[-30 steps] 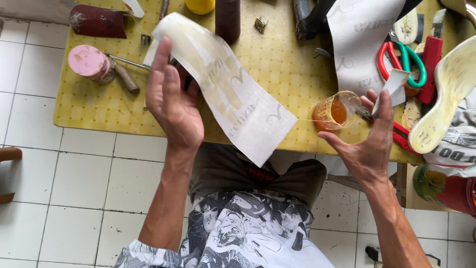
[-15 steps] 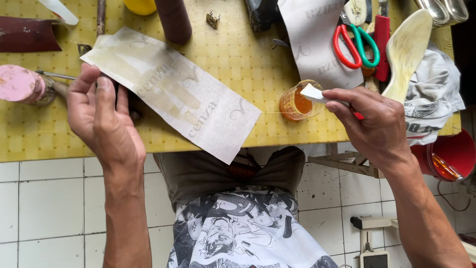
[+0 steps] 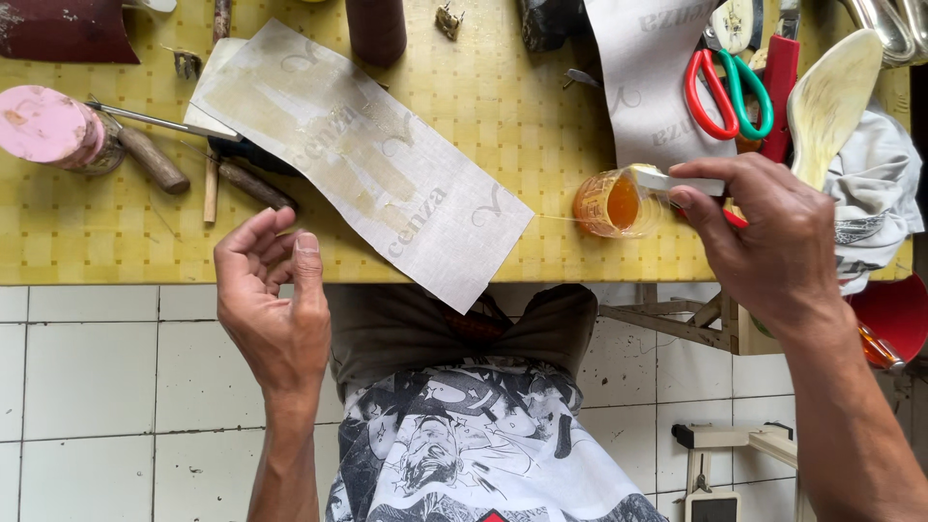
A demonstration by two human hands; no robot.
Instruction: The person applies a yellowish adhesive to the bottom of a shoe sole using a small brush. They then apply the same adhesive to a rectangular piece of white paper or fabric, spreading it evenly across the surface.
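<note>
A long white fabric sheet [image 3: 367,159], smeared with yellowish glue, lies slanted across the yellow checked table [image 3: 503,126], its lower corner hanging over the near edge. My left hand [image 3: 274,300] hovers below that edge, fingers loosely curled, holding nothing. My right hand [image 3: 768,237] grips a small white flat applicator [image 3: 667,180] whose tip rests in a clear cup of amber glue [image 3: 611,203]. A thin glue thread runs from the cup toward the sheet.
A pink-lidded jar [image 3: 53,126], wooden-handled tools [image 3: 155,159], a dark bottle [image 3: 377,29], a second grey sheet [image 3: 648,82], red-and-green scissors [image 3: 727,92], a pale shoe insole [image 3: 829,101] and crumpled cloth [image 3: 875,227] crowd the table. A red bucket [image 3: 899,314] stands at the right.
My left hand let go of the sheet and dropped below the table edge. The sheet now lies flat. My right hand brought the applicator to the glue cup.
</note>
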